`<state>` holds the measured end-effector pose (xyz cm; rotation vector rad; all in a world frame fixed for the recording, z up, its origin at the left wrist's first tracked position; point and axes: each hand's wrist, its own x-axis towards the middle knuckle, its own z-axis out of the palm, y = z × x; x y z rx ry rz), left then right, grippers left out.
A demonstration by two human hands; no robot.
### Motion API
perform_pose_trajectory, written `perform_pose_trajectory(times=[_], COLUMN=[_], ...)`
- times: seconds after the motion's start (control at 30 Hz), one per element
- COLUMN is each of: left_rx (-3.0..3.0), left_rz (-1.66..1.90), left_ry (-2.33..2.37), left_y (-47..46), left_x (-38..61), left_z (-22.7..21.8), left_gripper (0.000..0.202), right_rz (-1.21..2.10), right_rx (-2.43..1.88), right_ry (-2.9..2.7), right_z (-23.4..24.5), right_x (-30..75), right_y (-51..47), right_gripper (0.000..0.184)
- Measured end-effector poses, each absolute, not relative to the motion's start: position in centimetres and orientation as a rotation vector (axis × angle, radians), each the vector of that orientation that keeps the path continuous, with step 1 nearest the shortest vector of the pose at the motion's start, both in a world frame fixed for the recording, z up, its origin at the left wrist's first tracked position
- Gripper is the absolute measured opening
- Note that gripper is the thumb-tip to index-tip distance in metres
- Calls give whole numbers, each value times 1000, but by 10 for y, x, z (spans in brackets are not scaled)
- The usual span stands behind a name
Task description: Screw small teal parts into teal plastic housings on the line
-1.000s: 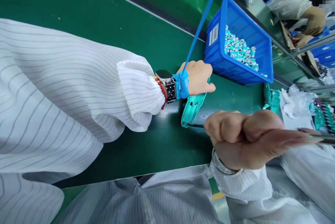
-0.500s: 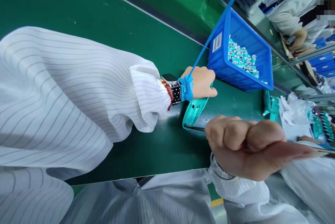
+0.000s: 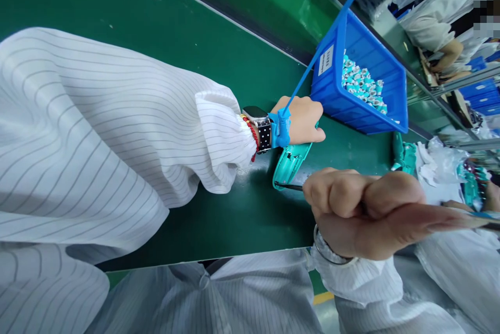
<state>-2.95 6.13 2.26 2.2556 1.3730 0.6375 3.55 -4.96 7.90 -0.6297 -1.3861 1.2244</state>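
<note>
The teal plastic shell (image 3: 291, 161) lies over the green work surface (image 3: 238, 230), between the two hands and near the front edge, its hollow, ribbed side facing up. Its rounded near end is exposed; its far end runs under the left hand (image 3: 300, 119). The left fingers are curled down over that end, thumb bent in beside them; the fingertips are hidden, so their exact grip cannot be confirmed.

A slender dark tool (image 3: 291, 186) reaches the shell's near end with its tip; whether it touches the plastic cannot be told. The right hand (image 3: 361, 209) grips this tool in a closed fist, fingers curled tight and thumb stretched along it to the right.

The left wrist carries a blue wrist strap (image 3: 280, 128) with a blue cord (image 3: 318, 58) running upward, a smartwatch (image 3: 262, 133) and a red braided bracelet (image 3: 250, 133). A metal bangle (image 3: 326, 250) sits on the right wrist.

Just beyond the left hand stands a labelled blue bin (image 3: 363, 118) holding many teal-and-white parts (image 3: 361, 81). More teal pieces (image 3: 405, 157) lie to the right, beside crumpled clear plastic (image 3: 449, 159). At upper right, a co-worker's forearm (image 3: 451, 53) is visible.
</note>
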Motion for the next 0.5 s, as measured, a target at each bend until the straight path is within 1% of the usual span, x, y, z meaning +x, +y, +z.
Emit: perform_pose_trajectory(times=[0.1,0.23,0.37,0.4,0.43,0.5], left_rx=[2244,2196,2225,2238,2246,2242], left_rz=[609,562,535,523,511,491], left_ry=[1353,1357,1367,1370,1371,1364], left_y=[62,63,65,67,68,70], left_x=[-30,-36,-42,-43,-44,-44], left_z=[25,29,26,25,23,20], left_gripper=[34,37,38,37,37,36], right_rz=[1165,1215,1266,1207,1079,663], right_rx=[-607,-496,-492,-505,-537,-725], right_ry=[-1405,-1394,-1399,-1419,-1453,-1577], right_z=[71,60,66,70,76,88], right_x=[34,34,38,43,50,70], right_y=[-49,-44,-36,-30,-22,5], right_gripper=[51,46,40,39,37,28])
